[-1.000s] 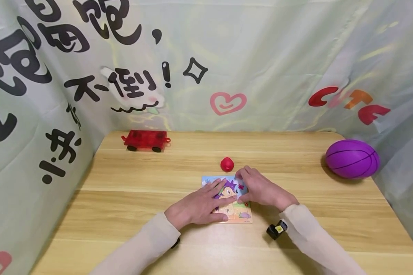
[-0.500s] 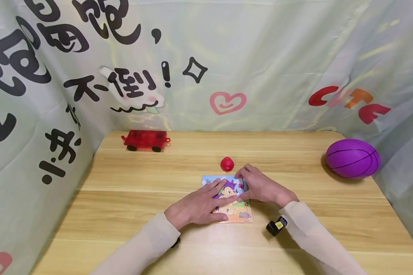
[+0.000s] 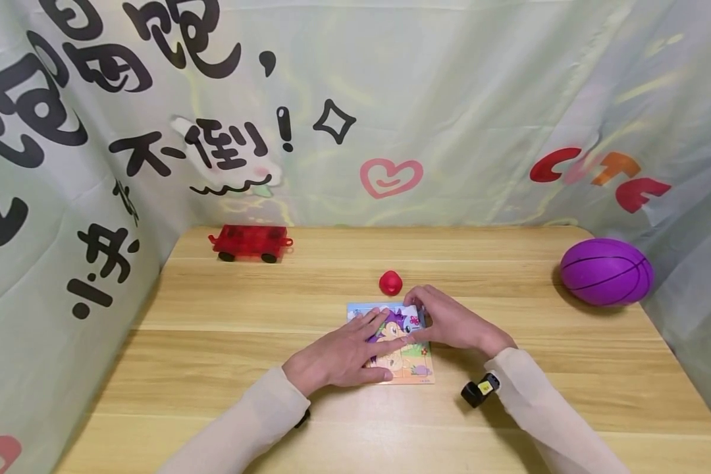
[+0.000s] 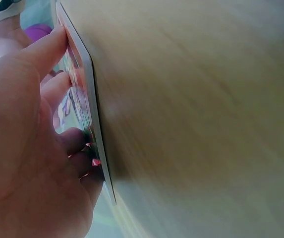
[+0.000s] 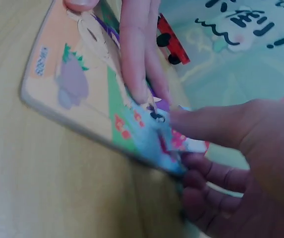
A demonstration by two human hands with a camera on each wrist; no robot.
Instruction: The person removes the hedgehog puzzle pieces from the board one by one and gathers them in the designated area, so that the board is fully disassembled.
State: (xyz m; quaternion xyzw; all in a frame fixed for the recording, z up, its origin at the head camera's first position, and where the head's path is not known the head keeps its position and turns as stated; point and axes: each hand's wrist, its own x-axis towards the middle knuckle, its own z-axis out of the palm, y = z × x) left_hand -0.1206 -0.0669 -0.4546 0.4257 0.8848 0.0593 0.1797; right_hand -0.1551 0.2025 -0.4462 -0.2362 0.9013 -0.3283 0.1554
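Left hand (image 3: pixel 340 352) lies flat with straight fingers pressing on the puzzle board (image 3: pixel 417 372), which sits at the middle of the wooden table (image 3: pixel 213 342), near its front. Right hand (image 3: pixel 450 322) pinches a puzzle piece (image 3: pixel 411 315) at the board's far right corner, thumb on top, fingers curled beneath its edge. Just beyond the board sits a small red toy (image 3: pixel 390 282); a red toy car (image 3: pixel 250 241) stands at the far left, a purple ball (image 3: pixel 606 272) at the right edge. Printed cloth (image 3: pixel 450 99) walls the table on three sides. Compared with a second ago, the right fingers have closed further over the corner; left hand unchanged.
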